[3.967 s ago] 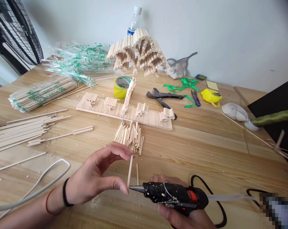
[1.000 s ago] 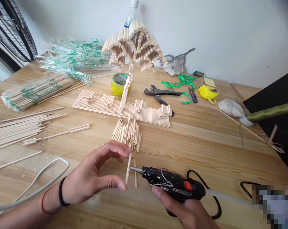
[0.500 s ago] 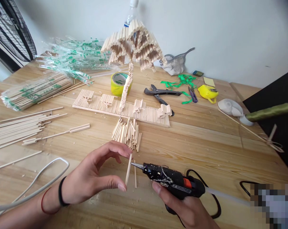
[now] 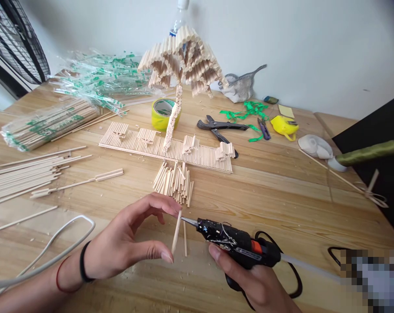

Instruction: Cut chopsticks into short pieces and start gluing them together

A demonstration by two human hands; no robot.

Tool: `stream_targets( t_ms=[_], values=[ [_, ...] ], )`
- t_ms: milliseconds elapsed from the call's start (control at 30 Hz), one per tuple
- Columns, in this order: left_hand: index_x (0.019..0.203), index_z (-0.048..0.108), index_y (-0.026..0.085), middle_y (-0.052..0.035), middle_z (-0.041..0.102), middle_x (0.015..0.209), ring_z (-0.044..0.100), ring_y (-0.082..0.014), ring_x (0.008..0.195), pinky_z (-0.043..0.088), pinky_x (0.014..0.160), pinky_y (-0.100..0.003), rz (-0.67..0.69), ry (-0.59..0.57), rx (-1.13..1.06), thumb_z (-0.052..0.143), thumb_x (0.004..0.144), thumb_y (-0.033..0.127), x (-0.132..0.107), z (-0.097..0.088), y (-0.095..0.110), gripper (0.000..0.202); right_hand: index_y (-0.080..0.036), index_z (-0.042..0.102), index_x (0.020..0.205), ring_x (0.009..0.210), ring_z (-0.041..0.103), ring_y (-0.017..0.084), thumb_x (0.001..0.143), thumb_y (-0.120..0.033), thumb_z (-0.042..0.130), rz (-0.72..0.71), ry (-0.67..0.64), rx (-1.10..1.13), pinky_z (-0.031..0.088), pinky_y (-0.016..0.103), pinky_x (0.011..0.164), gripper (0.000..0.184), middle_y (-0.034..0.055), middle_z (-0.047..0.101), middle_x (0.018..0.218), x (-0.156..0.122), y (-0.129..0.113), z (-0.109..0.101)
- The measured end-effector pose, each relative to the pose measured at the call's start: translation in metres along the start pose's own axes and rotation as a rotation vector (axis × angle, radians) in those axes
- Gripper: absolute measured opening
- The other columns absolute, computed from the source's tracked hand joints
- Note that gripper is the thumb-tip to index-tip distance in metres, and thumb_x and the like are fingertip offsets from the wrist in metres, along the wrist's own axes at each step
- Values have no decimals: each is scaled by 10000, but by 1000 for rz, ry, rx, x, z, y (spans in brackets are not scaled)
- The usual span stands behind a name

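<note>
Between the thumb and a fingertip of my left hand (image 4: 128,239), a short wooden stick (image 4: 176,232) is held by its two ends. My right hand (image 4: 254,280) grips a black hot glue gun (image 4: 236,243), its metal nozzle touching or almost touching the stick near its upper end. Another short stick (image 4: 185,238) lies on the table just behind. Beyond my hands is a pile of cut sticks (image 4: 172,182). Past it stands a model of glued sticks, with a flat base (image 4: 166,150), a curved trunk (image 4: 173,119) and a tree-like top (image 4: 184,58).
Long sticks (image 4: 24,174) and a bagged bundle (image 4: 53,121) lie at left, near a white cable (image 4: 86,221). Yellow tape (image 4: 161,115) and black cutters (image 4: 221,126) sit behind the base. A yellow tape measure (image 4: 284,126) and green ribbon (image 4: 249,112) are at right.
The glue gun's nozzle has shifted slightly upward along the stick, towards its upper end. My left hand stays nearly still with the stick.
</note>
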State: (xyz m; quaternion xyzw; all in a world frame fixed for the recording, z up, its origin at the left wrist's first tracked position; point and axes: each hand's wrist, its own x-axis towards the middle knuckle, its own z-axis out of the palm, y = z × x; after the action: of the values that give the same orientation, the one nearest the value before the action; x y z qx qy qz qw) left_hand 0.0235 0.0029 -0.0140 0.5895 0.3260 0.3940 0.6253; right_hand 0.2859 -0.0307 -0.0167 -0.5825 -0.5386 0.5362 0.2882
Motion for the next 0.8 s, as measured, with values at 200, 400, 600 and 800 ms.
stream_targets(
  t_ms=[200, 400, 600, 800],
  values=[
    [1250, 634, 289, -68, 660, 1304, 588, -242, 1207, 479, 955, -341, 3, 3, 12, 846, 845, 256, 0, 0, 0, 459, -231, 454, 595, 572, 383, 159, 897, -631, 624, 38, -40, 49, 413, 319, 600, 530, -28, 372, 569, 1, -4, 1],
    [1243, 629, 300, -51, 655, 1299, 582, -224, 1205, 464, 950, -321, -2, -12, 1, 840, 853, 257, 1, 0, 0, 445, -220, 485, 626, 576, 361, 146, 907, -613, 624, 48, -45, 82, 369, 312, 599, 502, -31, 380, 601, 2, -5, 2],
    [1229, 635, 272, -78, 651, 1308, 577, -253, 1230, 471, 945, -341, -10, -15, 18, 835, 857, 282, 0, 0, 2, 423, -220, 476, 648, 591, 367, 148, 916, -611, 621, 69, -53, 107, 325, 302, 563, 495, -27, 388, 618, 2, -1, 1],
    [1233, 615, 269, -76, 657, 1277, 594, -255, 1224, 473, 983, -352, 16, 4, 76, 822, 870, 275, 0, 0, 1, 418, -216, 506, 663, 590, 420, 153, 920, -598, 634, 77, -26, 151, 358, 314, 571, 478, -19, 428, 616, 5, 3, 2]
  ],
)
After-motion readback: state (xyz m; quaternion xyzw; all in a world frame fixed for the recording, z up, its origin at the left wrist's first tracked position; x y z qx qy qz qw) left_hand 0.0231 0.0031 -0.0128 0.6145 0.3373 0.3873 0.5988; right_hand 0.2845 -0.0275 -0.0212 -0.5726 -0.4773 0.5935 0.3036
